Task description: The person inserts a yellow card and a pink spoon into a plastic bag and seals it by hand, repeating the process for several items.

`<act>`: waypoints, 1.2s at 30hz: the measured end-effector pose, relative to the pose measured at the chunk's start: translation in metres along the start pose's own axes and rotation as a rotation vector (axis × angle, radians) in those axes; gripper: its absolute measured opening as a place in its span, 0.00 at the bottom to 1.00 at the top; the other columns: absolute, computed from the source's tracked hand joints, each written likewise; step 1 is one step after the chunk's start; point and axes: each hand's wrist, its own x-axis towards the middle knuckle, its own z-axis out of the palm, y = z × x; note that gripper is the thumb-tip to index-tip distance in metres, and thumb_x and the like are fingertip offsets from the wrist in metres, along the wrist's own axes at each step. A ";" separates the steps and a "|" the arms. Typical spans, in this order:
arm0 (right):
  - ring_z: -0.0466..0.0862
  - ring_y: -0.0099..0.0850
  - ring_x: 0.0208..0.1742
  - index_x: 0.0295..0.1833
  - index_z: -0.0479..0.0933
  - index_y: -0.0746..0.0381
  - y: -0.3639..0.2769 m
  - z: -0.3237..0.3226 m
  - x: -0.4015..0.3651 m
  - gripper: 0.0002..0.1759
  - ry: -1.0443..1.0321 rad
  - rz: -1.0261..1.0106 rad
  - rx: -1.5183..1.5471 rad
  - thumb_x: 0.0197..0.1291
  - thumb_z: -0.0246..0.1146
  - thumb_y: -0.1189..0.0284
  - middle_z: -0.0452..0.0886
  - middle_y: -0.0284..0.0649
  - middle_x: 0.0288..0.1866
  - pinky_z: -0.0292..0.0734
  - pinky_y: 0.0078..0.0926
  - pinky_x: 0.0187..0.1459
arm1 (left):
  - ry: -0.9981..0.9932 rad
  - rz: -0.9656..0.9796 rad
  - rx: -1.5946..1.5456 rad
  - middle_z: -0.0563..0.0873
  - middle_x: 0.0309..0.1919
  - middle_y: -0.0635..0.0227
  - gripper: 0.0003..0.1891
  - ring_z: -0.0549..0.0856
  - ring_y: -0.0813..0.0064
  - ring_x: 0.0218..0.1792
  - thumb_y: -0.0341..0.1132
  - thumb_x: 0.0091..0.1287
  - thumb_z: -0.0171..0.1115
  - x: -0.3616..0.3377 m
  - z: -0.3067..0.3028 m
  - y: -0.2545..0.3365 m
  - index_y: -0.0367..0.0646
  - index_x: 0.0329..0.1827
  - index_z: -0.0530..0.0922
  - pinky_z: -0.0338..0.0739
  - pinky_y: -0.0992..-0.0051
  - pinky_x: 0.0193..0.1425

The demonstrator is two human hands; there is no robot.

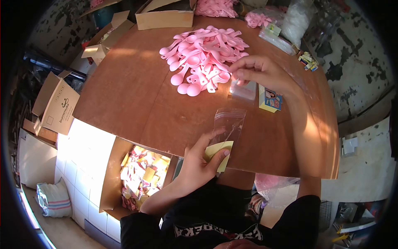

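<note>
My left hand [203,162] is closed on a clear zip bag [229,124] and a yellow card [219,150], near the table's front edge. The bag stands up from the fingers, with its zip strip at the far end. My right hand [259,72] is raised at the right side of a pile of pink spoons [205,54]. Its thumb and forefinger are close together at a spoon's edge; whether they grip it is unclear. Below this hand lie a stack of clear bags [243,90] and a stack of printed cards [270,99].
The brown table [124,95] fills the middle. An open carton [107,178] of packed pieces stands at its front left. Another carton [166,18] and pink bags [216,7] lie along the back. Small yellow pieces [308,61] sit at the right edge.
</note>
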 end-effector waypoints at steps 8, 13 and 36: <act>0.86 0.27 0.38 0.46 0.85 0.66 0.092 -0.050 0.115 0.13 0.572 -0.076 -0.510 0.57 0.68 0.71 0.88 0.42 0.37 0.80 0.27 0.40 | 0.011 0.057 -0.031 0.86 0.47 0.61 0.24 0.87 0.79 0.43 0.27 0.67 0.68 0.001 -0.003 -0.012 0.35 0.65 0.71 0.83 0.78 0.46; 0.88 0.45 0.42 0.34 0.87 0.60 0.102 -0.058 0.151 0.13 0.601 0.127 -0.818 0.43 0.72 0.64 0.87 0.49 0.37 0.82 0.39 0.49 | -0.018 0.041 -0.063 0.86 0.46 0.61 0.24 0.86 0.80 0.42 0.25 0.68 0.66 0.003 -0.004 -0.015 0.35 0.66 0.69 0.82 0.79 0.45; 0.86 0.41 0.44 0.41 0.84 0.63 0.121 -0.066 0.173 0.20 0.780 0.279 -0.220 0.43 0.76 0.63 0.87 0.45 0.40 0.82 0.40 0.47 | 0.000 -0.001 -0.055 0.84 0.43 0.69 0.24 0.82 0.84 0.42 0.26 0.67 0.68 0.003 0.002 -0.011 0.36 0.65 0.72 0.77 0.82 0.46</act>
